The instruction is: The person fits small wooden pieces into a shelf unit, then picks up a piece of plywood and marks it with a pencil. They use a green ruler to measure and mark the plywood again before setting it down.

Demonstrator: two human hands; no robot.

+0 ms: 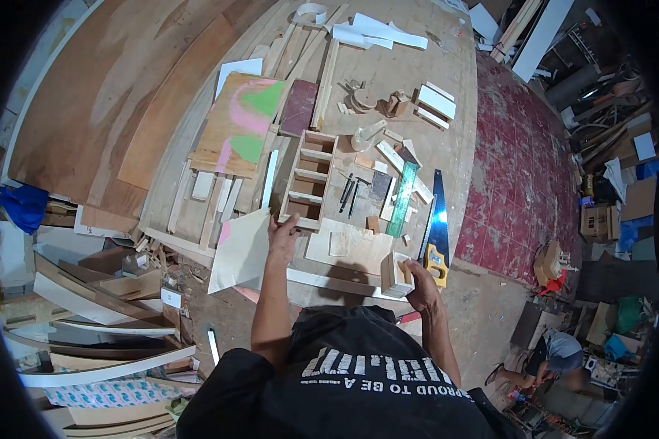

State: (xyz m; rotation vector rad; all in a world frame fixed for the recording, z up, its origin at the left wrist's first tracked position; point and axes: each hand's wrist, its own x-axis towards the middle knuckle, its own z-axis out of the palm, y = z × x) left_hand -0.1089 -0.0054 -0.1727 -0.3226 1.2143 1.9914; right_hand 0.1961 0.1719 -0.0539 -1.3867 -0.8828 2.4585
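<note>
My left hand [283,238] is at the near end of a long wooden box [305,196] with several open compartments, its fingers closed on the box's corner. My right hand [422,287] grips a small wooden box [397,275] at the table's near edge. Between the hands a pale board [349,247] lies flat with a small wood block on it. A handsaw [437,230] with a yellow handle lies just beyond my right hand. Near it is a green ruler [402,199]. Dark pens [350,193] lie right of the long box.
A painted board [247,121] and wood strips cover the table's left part. Curved wood pieces [361,96] and white strips [381,34] lie farther back. Curved panels [110,333] are stacked at lower left. Another person [556,355] crouches at lower right.
</note>
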